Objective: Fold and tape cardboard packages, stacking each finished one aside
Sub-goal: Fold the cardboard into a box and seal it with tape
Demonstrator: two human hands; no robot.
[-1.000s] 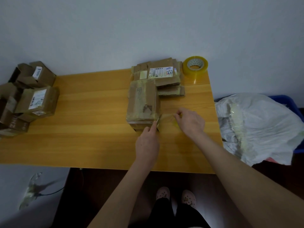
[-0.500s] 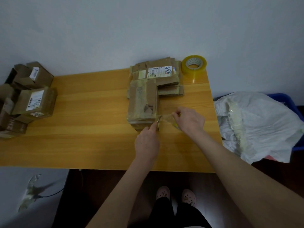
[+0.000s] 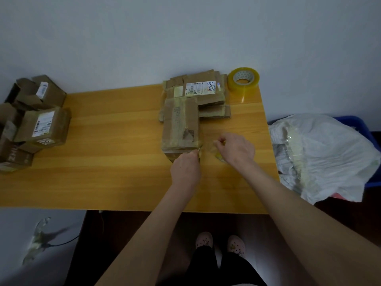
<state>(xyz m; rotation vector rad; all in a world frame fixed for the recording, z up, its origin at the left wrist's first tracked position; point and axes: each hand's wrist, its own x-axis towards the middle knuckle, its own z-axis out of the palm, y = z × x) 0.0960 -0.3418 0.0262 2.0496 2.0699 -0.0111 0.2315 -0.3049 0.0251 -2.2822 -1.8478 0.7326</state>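
A folded cardboard package (image 3: pixel 179 124) lies on the yellow table (image 3: pixel 115 162), a bit past the middle toward 1 o'clock. Old tape is stuck all over it. It has not moved since a second ago.

The left hand (image 3: pixel 185 169) is at the package's near right corner, at 5 o'clock from its middle. Its fingers are curled and they pinch a small shiny thing (image 3: pixel 199 151) right at that corner. It is too small to tell what it is. This hand has stayed at the same corner the whole time.

The right hand (image 3: pixel 237 150) is at 3 o'clock from that corner. Its finger and thumb pinch a clear strip of tape (image 3: pixel 208 148) that runs from the corner to the hand. A second ago the strip looked pulled flat. Now it looks more crinkled, and the right hand has come a little closer to the package.

A pile of flat cardboard (image 3: pixel 210 100) touches the package at 12 o'clock. The roll of tape (image 3: pixel 243 80) stands just beside the pile at 2 o'clock, by the wall. Both are where they were before.

Some boxes (image 3: pixel 44 126) sit at the table's 9 o'clock edge. A white bag (image 3: pixel 325 153) lies on a blue bin (image 3: pixel 358 126) off the table at 3 o'clock.
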